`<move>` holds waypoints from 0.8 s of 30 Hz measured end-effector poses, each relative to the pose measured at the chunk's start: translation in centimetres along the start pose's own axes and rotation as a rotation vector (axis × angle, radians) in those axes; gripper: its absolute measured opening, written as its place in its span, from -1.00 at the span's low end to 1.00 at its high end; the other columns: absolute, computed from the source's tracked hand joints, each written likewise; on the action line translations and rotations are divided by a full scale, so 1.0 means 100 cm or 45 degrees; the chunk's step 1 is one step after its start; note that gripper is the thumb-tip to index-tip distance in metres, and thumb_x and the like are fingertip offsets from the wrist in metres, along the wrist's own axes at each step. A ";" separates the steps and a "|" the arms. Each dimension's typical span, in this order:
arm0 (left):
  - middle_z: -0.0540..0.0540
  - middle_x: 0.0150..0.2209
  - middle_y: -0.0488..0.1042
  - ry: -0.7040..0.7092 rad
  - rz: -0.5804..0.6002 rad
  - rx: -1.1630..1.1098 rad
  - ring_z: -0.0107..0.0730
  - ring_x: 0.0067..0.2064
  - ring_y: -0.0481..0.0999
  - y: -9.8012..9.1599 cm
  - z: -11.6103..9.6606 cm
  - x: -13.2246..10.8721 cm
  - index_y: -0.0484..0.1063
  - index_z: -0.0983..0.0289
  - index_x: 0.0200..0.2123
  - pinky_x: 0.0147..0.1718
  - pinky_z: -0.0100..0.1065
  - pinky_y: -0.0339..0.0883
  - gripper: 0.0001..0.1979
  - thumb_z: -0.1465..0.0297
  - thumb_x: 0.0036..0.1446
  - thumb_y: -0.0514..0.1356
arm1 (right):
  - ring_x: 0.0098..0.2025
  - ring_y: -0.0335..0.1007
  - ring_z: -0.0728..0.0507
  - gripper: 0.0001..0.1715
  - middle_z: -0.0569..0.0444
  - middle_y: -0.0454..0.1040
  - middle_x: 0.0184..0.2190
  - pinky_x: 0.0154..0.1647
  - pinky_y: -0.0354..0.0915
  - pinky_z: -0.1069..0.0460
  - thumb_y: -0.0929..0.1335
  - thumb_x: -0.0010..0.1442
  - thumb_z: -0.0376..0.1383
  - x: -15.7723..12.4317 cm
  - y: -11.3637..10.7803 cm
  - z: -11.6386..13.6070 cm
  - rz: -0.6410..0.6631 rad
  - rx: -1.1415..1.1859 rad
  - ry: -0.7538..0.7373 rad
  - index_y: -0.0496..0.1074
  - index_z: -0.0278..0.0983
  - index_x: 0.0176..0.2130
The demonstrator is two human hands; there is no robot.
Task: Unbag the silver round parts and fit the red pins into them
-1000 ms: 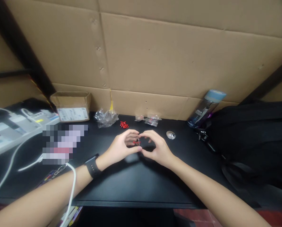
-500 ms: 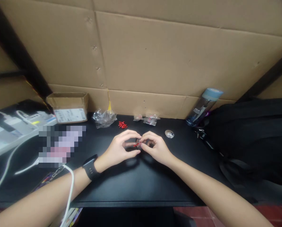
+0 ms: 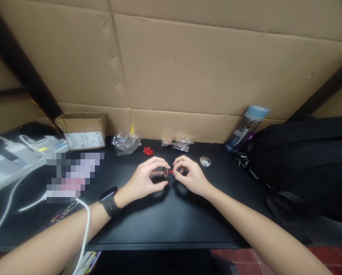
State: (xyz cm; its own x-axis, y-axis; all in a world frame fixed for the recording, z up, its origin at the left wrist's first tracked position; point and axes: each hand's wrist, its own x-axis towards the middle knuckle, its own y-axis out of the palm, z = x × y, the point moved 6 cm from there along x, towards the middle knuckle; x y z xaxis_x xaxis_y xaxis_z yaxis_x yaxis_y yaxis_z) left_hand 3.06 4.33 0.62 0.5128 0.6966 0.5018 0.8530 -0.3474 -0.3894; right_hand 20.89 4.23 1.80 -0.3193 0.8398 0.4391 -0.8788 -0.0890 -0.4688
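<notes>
Above the black desk, a small disc stands on edge in the left hand, a red strand reaching from it to the right hand. From my remote post I see the left thumb and fingers spread in a wide C, holding the disc by its rim; the right thumb and fingertips are pinched together on the strand's end. Whether the strand is fastened to the disc, I cannot tell. I would keep light, even pressure on the rim, as squeezing might tip the disc, and guide the strand square to its face without a tug. Right of the disc lies a shiny dome; beyond it, small packets; beyond and leftward, red loops and a clear bag. Well to its right stands a bottle.
</notes>
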 end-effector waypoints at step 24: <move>0.17 0.30 0.38 0.120 0.294 0.665 -0.07 0.41 0.24 0.016 -0.003 -0.002 0.31 0.11 0.27 0.36 0.00 0.15 -0.54 0.24 0.34 0.21 | -0.06 0.45 -0.18 -0.91 0.00 0.48 -0.13 0.05 0.35 -0.10 0.46 0.12 -0.42 0.009 -0.020 -0.001 0.053 -0.493 -0.155 0.53 -0.23 -0.38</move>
State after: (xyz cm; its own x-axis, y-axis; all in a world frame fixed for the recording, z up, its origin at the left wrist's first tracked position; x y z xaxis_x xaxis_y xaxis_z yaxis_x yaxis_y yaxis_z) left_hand 4.36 3.43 0.16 0.7067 0.5721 0.4162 0.5696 -0.1112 -0.8144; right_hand 22.38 5.20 3.06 -0.4119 0.7681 0.4904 -0.6733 0.1061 -0.7317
